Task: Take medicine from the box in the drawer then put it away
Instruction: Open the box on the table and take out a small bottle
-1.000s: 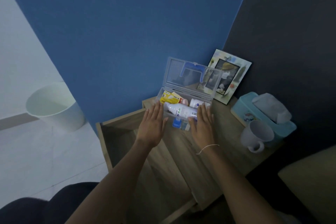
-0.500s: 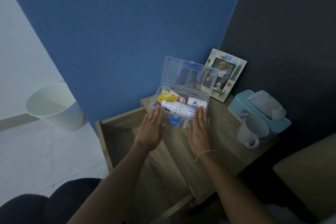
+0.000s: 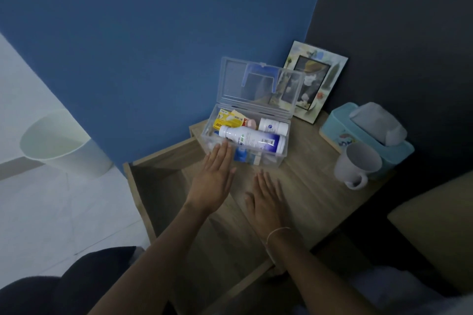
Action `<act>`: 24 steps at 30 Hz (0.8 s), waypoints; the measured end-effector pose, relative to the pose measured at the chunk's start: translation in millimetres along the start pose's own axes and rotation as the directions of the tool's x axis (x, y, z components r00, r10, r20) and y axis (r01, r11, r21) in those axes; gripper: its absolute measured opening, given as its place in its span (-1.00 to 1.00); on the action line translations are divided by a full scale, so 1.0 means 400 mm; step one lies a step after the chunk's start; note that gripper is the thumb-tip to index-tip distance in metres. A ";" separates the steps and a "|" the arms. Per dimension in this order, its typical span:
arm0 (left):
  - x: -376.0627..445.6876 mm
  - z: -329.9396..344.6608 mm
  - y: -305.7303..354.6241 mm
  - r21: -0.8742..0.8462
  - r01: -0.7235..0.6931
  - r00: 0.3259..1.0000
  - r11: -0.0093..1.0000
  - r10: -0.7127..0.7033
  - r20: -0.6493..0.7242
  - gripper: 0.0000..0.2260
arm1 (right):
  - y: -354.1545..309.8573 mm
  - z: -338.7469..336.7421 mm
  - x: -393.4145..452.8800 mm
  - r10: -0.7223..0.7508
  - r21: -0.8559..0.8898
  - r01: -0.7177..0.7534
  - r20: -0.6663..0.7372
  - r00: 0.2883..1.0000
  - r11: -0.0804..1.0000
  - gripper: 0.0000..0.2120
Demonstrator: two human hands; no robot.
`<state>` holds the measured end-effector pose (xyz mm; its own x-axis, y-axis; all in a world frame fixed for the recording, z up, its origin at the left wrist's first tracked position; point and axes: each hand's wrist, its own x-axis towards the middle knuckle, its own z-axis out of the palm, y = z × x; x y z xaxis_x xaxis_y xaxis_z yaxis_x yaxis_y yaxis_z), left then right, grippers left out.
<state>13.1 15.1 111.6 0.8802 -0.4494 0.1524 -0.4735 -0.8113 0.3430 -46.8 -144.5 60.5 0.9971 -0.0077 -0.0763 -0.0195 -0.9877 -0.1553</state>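
Both hands just slid back off the clear medicine box (image 3: 245,146) — right hand (image 3: 266,202) clear, left hand (image 3: 213,181) barely touching, fingers flat, holding nothing. Box sits open on the nightstand (image 3: 307,186) — picking comes next.

box (image 3: 245,135) on nightstand (image 3: 307,186), frame (image 3: 314,79) behind; mug (image 3: 357,163) right

1. Your left hand (image 3: 213,181) covers the near left corner of the clear box (image 3: 281,158), so you cannot tell whether the fingertips touch it.
2. The print on the large white bottle (image 3: 252,141) is too small to read.
3. The pink item (image 3: 249,123) behind that bottle is mostly hidden.
4. The open drawer (image 3: 158,186) is dark inside, and your arms cross over it.
5. The picture frame (image 3: 330,77) is partly screened by the raised lid (image 3: 235,79).
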 end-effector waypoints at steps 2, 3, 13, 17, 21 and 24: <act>0.035 -0.025 0.006 -0.020 -0.022 0.998 1.000 0.021 -0.056 -0.51 | 0.003 -0.001 0.001 0.037 0.004 -0.037 -0.045 0.998 0.999 -0.37; 0.059 -0.040 0.009 -0.038 -0.030 0.995 0.999 0.026 -0.097 -0.53 | 0.005 0.001 0.001 0.063 0.019 -0.062 -0.079 0.995 0.998 -0.36; 0.368 -0.099 0.021 -0.157 0.034 0.996 0.987 -0.022 0.081 -0.73 | 0.006 0.022 -0.001 0.127 0.086 -0.113 -0.172 0.977 0.990 -0.45; 0.436 -0.081 0.033 -0.195 0.150 0.976 0.969 -0.115 0.183 -0.71 | 0.007 0.018 -0.004 0.130 0.098 -0.114 -0.170 0.977 0.989 -0.43; 0.464 -0.065 0.042 -0.095 0.198 0.963 0.975 -0.176 0.202 -0.61 | 0.002 0.014 -0.006 0.133 0.103 -0.116 -0.179 0.975 0.988 -0.44; 0.470 -0.056 0.054 -0.095 0.210 0.966 0.973 -0.191 0.176 -0.55 | 0.003 0.015 -0.005 0.129 0.105 -0.113 -0.170 0.977 0.988 -0.44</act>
<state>168.8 -78.5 168.5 0.9351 -0.3448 -0.0818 -0.2731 -0.8484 0.4535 -49.1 -144.9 54.6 0.9841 -0.1620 0.0729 -0.1393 -0.9585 -0.2488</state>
